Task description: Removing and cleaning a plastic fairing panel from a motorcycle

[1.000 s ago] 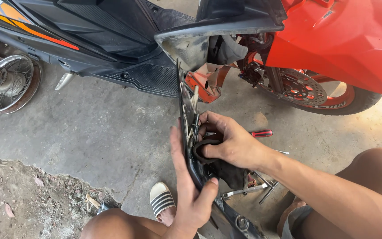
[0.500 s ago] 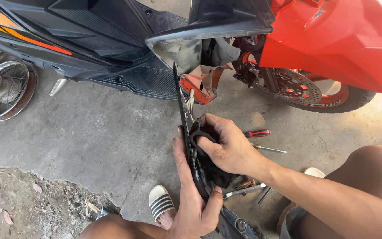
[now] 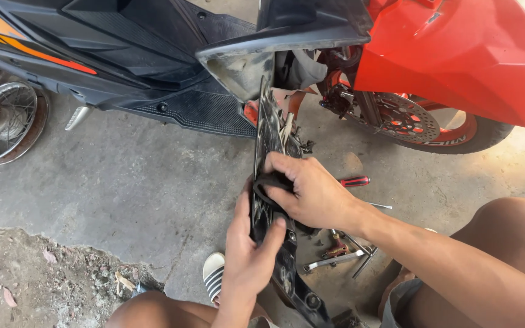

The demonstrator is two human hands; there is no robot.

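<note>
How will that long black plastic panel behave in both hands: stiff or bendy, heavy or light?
The black panel is long and thin, seen edge-on, so it probably flexes and twists. The left hand and right hand grip it mid-length, suggesting it is light but unwieldy. Its glossy surface may be slippery, and thin edges could crack.

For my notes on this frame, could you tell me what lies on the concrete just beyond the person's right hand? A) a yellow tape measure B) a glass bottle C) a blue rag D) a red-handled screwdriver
D: a red-handled screwdriver lies on the concrete floor just past the right hand.
</note>
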